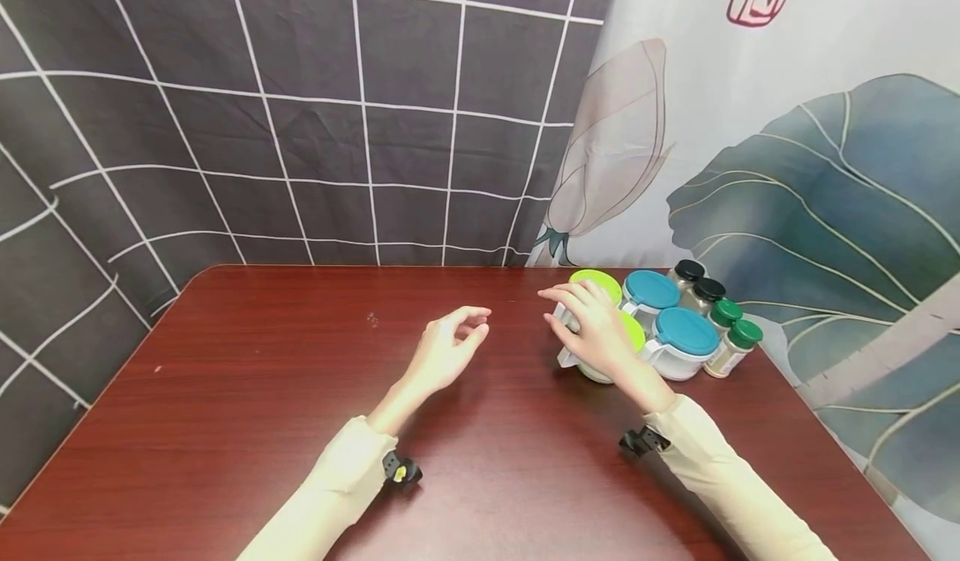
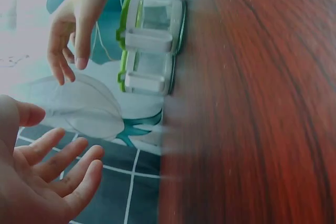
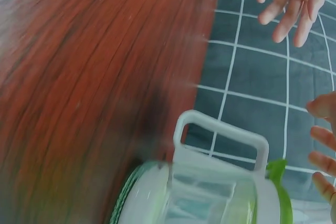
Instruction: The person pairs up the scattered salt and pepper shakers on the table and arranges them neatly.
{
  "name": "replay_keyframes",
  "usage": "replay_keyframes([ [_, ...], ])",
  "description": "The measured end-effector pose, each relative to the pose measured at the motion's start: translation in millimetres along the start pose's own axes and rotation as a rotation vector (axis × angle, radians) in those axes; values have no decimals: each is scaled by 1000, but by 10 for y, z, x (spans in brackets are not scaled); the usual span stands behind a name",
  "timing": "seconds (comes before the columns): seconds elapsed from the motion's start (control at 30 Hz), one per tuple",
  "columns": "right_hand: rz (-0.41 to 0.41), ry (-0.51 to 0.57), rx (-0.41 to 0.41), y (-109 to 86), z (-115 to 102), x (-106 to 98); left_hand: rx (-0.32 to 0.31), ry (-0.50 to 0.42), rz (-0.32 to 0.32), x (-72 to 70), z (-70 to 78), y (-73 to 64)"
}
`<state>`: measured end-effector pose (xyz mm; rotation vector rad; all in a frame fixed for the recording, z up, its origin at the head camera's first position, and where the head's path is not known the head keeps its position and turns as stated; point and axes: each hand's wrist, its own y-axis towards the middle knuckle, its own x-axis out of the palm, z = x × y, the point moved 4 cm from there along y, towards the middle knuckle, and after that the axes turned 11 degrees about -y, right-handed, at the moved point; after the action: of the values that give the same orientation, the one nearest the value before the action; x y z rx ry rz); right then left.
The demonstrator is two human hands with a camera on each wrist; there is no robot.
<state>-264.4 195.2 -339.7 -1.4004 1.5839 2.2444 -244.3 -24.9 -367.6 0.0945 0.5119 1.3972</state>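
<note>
The green-lidded jars (image 2: 152,39) stand just below the right hand (image 1: 596,328), its fingers loosely spread; the left hand (image 1: 441,353), also loosely spread, hovers well to their left.

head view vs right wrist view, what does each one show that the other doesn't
Only the head view shows the blue-lidded jars, the black-capped bottles, the green-capped bottles and the cream sleeves. Only the right wrist view shows the full open loop of a white handle and the ridged base of its lime-lidded jar. Both show the left hand, the right hand, the reddish table, the gridded cloth and a lime lid.
</note>
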Motion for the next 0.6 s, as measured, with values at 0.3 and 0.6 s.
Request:
replay_keyframes([
  [0.3,97,-27,20,-98,194,-176,-52,-59,-31,188,-7,26],
  [0.6,185,-19,71,-203,378,-258,-54,-109,-12,325,36,91],
])
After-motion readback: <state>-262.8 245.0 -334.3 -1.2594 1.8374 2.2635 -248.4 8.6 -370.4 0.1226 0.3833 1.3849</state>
